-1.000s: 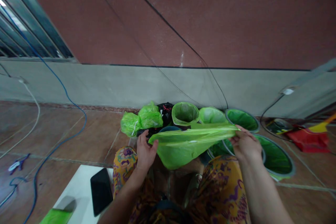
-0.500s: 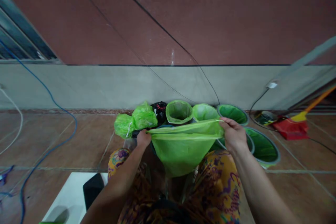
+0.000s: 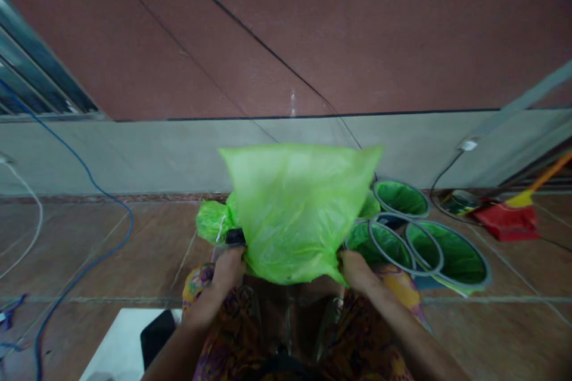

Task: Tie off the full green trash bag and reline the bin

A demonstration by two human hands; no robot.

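Note:
A bright green plastic bag (image 3: 297, 208) billows upward in front of me, its closed end toward the wall. My left hand (image 3: 230, 265) is closed on its lower left edge. On the lower right edge, my right hand (image 3: 355, 268) grips the gathered plastic. To the right of the bag stand several bins lined with green bags, among them a large bin (image 3: 460, 253) and another bin (image 3: 400, 197) by the wall. Grey rings (image 3: 393, 244) overlap on top of the nearer bins. A filled green bag (image 3: 210, 220) lies left of my bag, which hides whatever is behind it.
A black phone (image 3: 157, 333) rests on a white board (image 3: 114, 342) at lower left. A blue hose (image 3: 89, 256) curves across the tiled floor. At right lie a red dustpan (image 3: 507, 221) and a dark cable (image 3: 440, 187). The wall (image 3: 187, 152) runs behind everything.
The green bag was stretched flat between my hands and hanging down; now it is flipped up and puffed out. My hands have come lower, the right one moving left. Rings on the bins are now uncovered.

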